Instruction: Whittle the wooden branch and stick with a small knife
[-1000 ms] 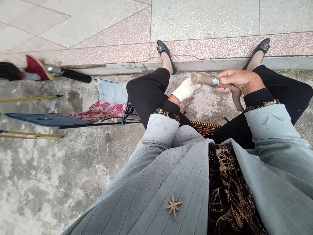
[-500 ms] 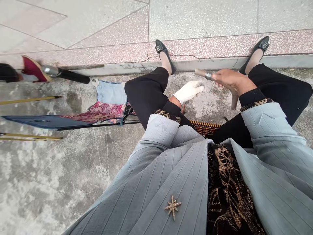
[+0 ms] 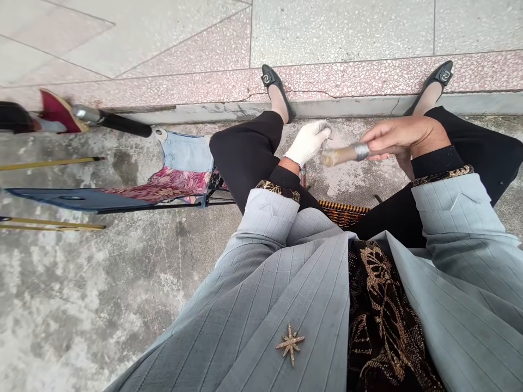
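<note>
My right hand [image 3: 406,133] is bare and closed around a bent wooden stick [image 3: 339,155], whose pale end points left toward my other hand. A silvery binding [image 3: 361,151] wraps the stick just beyond my fingertips. My left hand [image 3: 309,142] wears a white knitted glove, its fingers curled together just above and left of the stick's pale end. A faint, thin translucent strip or strand [image 3: 335,139] shows between the glove and the stick. What the gloved fingers pinch, if anything, is too small to make out.
Below my hands, a woven basket or seat edge [image 3: 345,213] shows between my legs. A folding chair with blue and floral fabric [image 3: 175,182] stands at left. Another person's red shoe [image 3: 61,112] is by a dark tube with a silver end [image 3: 118,122]. A raised tiled ledge [image 3: 347,81] runs across ahead.
My left hand has moved up and left, its fingers curling more. My right hand has shifted right and turned the stick, so its pale end now sits lower and its bent end is mostly hidden.
</note>
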Demonstrator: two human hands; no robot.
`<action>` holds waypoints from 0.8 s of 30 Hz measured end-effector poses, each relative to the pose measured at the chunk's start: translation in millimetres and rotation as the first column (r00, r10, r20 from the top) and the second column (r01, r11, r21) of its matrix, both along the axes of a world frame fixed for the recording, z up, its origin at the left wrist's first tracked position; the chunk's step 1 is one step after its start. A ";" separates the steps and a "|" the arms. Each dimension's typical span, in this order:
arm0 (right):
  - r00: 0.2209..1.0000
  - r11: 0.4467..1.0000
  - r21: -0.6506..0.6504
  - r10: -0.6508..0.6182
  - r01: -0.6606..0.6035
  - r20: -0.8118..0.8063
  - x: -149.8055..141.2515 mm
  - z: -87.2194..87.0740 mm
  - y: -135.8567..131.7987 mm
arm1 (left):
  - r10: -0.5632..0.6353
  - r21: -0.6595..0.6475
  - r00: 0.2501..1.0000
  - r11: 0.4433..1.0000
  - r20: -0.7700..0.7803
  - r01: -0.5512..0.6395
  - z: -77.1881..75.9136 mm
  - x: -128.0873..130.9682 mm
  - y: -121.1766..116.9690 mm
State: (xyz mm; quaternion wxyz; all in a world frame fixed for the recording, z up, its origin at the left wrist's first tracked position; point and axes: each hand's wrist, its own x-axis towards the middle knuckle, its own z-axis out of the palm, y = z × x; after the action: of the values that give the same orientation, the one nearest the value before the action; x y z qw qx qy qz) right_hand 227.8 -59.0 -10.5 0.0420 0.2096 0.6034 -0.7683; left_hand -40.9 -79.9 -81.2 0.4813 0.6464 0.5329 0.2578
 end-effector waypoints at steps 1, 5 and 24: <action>0.992 0.998 0.015 0.060 -0.062 0.115 -2.7 -0.7 1.0 | 0.034 0.008 0.999 0.999 -0.004 -0.034 2.4 -0.7 -0.2; 0.875 0.983 0.125 0.058 -0.134 0.481 -12.3 -11.2 6.0 | 0.112 -0.002 0.994 0.994 0.018 -0.112 10.6 -0.9 -3.7; 0.949 0.949 -0.046 -0.314 0.313 -0.019 -1.7 -15.9 1.6 | -0.168 -0.131 0.983 0.976 0.069 0.176 2.0 6.6 -6.5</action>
State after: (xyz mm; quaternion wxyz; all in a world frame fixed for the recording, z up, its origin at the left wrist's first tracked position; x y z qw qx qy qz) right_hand 226.1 -57.5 -26.5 -0.0841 0.2917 0.5464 -0.7806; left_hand -34.3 -86.5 -79.1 0.5600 0.6480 0.4774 0.1965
